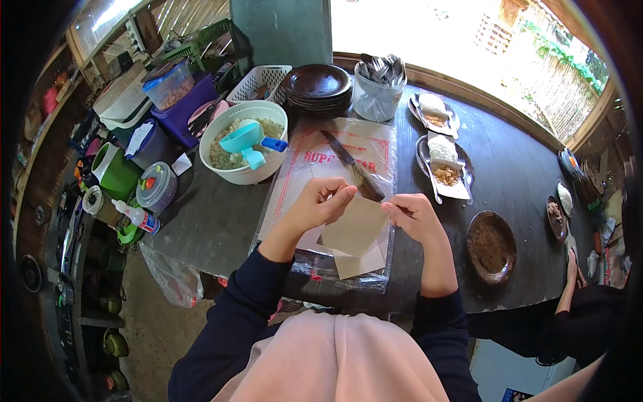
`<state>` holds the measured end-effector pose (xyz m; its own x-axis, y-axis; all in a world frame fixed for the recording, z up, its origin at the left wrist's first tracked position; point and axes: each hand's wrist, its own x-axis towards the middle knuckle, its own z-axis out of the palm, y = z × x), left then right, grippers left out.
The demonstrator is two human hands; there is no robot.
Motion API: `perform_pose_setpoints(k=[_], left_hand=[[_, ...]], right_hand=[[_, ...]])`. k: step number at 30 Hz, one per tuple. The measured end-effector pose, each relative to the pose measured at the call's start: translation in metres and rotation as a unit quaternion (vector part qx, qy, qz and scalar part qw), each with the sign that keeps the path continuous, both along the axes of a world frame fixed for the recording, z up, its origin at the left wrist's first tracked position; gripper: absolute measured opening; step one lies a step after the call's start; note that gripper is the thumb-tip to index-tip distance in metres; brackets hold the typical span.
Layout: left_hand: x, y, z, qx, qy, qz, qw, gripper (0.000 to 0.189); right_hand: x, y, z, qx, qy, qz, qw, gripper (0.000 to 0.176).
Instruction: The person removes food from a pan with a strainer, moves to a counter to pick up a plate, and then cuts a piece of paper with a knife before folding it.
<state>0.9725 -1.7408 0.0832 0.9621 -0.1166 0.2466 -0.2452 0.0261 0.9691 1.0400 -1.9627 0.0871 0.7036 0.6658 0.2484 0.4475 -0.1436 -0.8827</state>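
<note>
Between both my hands is a sheet of light brown food-wrapping paper [355, 226], raised above the table. My left hand [326, 202] pinches its upper left corner, and my right hand [416, 216] pinches the upper right corner. Below it, another piece of paper [360, 264] lies on a plastic-wrapped pack of paper [295, 175] with red print. A knife [353, 163] rests on that pack, just beyond my fingers, its handle towards me. To the left of the pack stands a white tub of rice [231, 171] with a turquoise scoop [242, 139] in it.
Stacked brown plates [317, 84] and a cutlery bucket [379, 97] stand at the back. Two plates bear rice [443, 149] on paper. A bare brown plate [491, 248] lies at right. Another person's hand [571, 268] is by the table's right end. A lidded tub [157, 186] stands left.
</note>
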Motion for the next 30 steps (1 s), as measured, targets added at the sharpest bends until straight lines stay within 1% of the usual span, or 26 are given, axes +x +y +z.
perform_pose_setpoints(k=[2, 4, 5, 6, 7, 9, 10, 11, 13, 14, 15, 16, 17, 18, 19, 20, 22, 23, 26, 29, 30], left_hand=[[0.001, -0.001, -0.001, -0.004, 0.006, 0.000, 1.000, 0.027], [0.001, 0.000, -0.001, -0.025, 0.005, 0.014, 1.000, 0.031], [0.002, 0.001, -0.001, -0.025, 0.005, 0.013, 1.000, 0.031], [0.002, 0.003, -0.001, -0.033, 0.009, 0.033, 0.999, 0.030], [0.003, 0.005, -0.001, -0.042, 0.012, 0.052, 0.998, 0.030], [0.003, 0.007, -0.001, -0.042, 0.011, 0.055, 0.998, 0.030], [0.004, 0.008, -0.001, -0.043, 0.010, 0.059, 0.997, 0.031], [0.003, 0.006, -0.001, -0.043, 0.009, 0.059, 0.997, 0.031], [-0.001, -0.001, 0.001, -0.029, 0.032, 0.002, 0.999, 0.031], [-0.001, -0.004, 0.001, -0.030, 0.031, 0.002, 0.999, 0.031], [-0.001, -0.006, 0.001, 0.002, 0.011, 0.012, 1.000, 0.030], [0.000, -0.007, 0.000, 0.034, -0.008, 0.021, 0.999, 0.030], [0.001, -0.008, -0.001, 0.033, -0.007, 0.021, 0.999, 0.030], [0.003, -0.008, -0.003, 0.052, -0.041, 0.043, 0.997, 0.026], [0.003, -0.008, -0.004, 0.070, -0.075, 0.065, 0.993, 0.023], [0.003, -0.008, -0.003, 0.070, -0.074, 0.065, 0.993, 0.023], [-0.002, -0.006, 0.004, 0.058, -0.010, 0.024, 0.998, 0.016], [-0.002, -0.005, 0.005, 0.058, -0.010, 0.024, 0.998, 0.016], [-0.002, -0.005, 0.007, 0.072, -0.034, 0.006, 0.997, 0.013], [-0.001, -0.005, 0.004, 0.075, -0.046, 0.022, 0.996, 0.012], [0.001, -0.003, 0.002, 0.105, -0.082, 0.037, 0.990, 0.012]], right_hand=[[0.004, -0.004, -0.001, -0.008, 0.004, -0.004, 1.000, 0.019], [0.005, -0.005, 0.000, -0.015, 0.007, -0.008, 1.000, 0.019], [0.005, -0.005, 0.000, 0.008, 0.035, -0.015, 0.999, 0.018], [0.005, -0.006, 0.001, 0.032, 0.063, -0.022, 0.997, 0.018], [0.007, -0.007, 0.000, 0.033, 0.062, -0.023, 0.997, 0.018], [0.013, -0.009, -0.003, 0.108, 0.074, -0.078, 0.988, 0.016], [0.011, -0.006, -0.003, 0.108, 0.073, -0.078, 0.988, 0.016], [0.008, 0.000, -0.003, 0.120, 0.065, -0.076, 0.988, 0.015], [0.000, 0.010, -0.001, 0.130, 0.055, -0.073, 0.987, 0.014], [-0.004, 0.013, -0.001, 0.091, -0.003, -0.028, 0.995, 0.013], [-0.007, 0.016, -0.001, 0.051, -0.060, 0.016, 0.997, 0.012], [-0.008, 0.019, -0.003, 0.051, -0.059, 0.016, 0.997, 0.012], [-0.009, 0.022, -0.006, 0.062, -0.084, 0.008, 0.994, 0.011], [-0.010, 0.024, -0.008, 0.073, -0.108, 0.000, 0.991, 0.010], [-0.011, 0.024, -0.009, 0.073, -0.107, 0.000, 0.992, 0.010], [-0.011, 0.024, -0.008, 0.074, -0.120, -0.010, 0.990, 0.008], [-0.012, 0.025, -0.008, 0.076, -0.134, -0.020, 0.988, 0.007], [-0.013, 0.026, -0.007, 0.071, -0.137, -0.018, 0.988, 0.007], [-0.015, 0.026, -0.005, 0.063, -0.143, -0.013, 0.988, 0.006], [-0.017, 0.026, 0.000, 0.059, -0.146, -0.007, 0.988, 0.006], [-0.017, 0.025, 0.001, 0.061, -0.144, -0.009, 0.988, 0.006]])
